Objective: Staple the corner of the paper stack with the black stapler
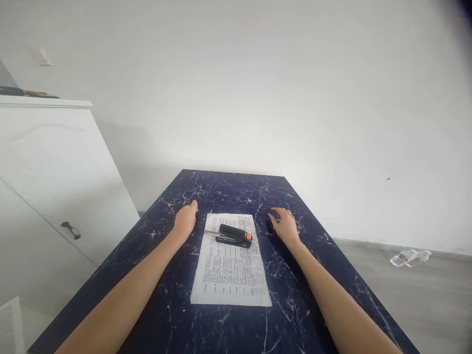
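A black stapler (pixel 235 236) with an orange patch lies across the upper part of the printed paper sheets (pixel 232 275). From its left end a thin metal strip sticks out past the black body. My left hand (pixel 186 220) rests on the table left of the paper, curled into a loose fist with the thumb on top; nothing shows in it. To the right of the paper, my right hand (pixel 285 223) lies on the table with fingers bent and a gap between thumb and forefinger, holding nothing visible. Neither hand touches the stapler or paper.
The dark blue marble-patterned table (pixel 228 191) reaches to the white wall (pixel 258 98). A white cabinet (pixel 55 147) with a dark handle (pixel 71 230) stands on the left. Clear plastic bottles (pixel 409 257) lie on the floor at the right.
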`<state>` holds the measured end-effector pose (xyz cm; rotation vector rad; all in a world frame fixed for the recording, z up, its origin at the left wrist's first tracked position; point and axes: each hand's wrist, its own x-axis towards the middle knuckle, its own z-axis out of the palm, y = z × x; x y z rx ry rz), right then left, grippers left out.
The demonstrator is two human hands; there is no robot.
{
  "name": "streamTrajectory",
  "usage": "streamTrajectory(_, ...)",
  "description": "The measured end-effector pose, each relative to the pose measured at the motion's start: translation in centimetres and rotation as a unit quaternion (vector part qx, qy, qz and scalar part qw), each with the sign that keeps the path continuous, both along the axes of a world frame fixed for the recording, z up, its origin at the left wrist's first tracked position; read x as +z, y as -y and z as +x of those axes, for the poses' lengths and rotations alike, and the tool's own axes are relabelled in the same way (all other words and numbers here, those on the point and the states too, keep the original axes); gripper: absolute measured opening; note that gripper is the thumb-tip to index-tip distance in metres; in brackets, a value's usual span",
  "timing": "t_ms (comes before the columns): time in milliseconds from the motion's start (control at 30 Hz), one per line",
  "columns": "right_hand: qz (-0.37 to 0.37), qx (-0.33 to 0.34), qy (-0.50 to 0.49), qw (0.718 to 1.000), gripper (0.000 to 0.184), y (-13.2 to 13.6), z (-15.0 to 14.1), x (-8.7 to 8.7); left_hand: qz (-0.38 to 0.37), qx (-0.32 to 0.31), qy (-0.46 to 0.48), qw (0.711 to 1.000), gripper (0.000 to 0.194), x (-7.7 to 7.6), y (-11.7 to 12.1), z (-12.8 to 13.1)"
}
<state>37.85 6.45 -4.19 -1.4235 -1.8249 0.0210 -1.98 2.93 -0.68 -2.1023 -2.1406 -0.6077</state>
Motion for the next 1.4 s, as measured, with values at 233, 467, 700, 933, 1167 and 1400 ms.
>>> streamTrajectory(233,-0.016,0.077,-0.093,0.993,0.025,3.3,-4.3,2.3,-0.012,-0.144,0.384,0.912,0.015,0.8,4.4,2.8)
streamTrajectory(467,-0.084,0.275,-0.067,0.955,0.024,8.2,-9.3,4.2,-0.01,-0.217,0.309,0.926,0.009,1.7,5.1,4.0)
streamTrajectory(700,-0.121,0.303,-0.021,0.945,0.028,8.2,-10.2,2.9,-0.027,-0.25,0.252,0.934,0.01,1.1,4.7,3.9)
streamTrajectory(933,-0.145,0.31,-0.017,0.94,0.03,8.2,-9.9,3.0,-0.053,-0.278,0.263,0.923,0.008,0.6,4.2,3.6)
streamTrajectory(1167,-0.143,0.309,-0.016,0.94,0.03,8.1,-9.9,2.8,-0.076,-0.269,0.276,0.92,0.012,0.6,4.2,3.3)
streamTrajectory(1400,-0.136,0.308,-0.01,0.941,0.029,8.1,-9.8,3.0,-0.093,-0.266,0.269,0.921,0.016,0.5,4.0,2.8)
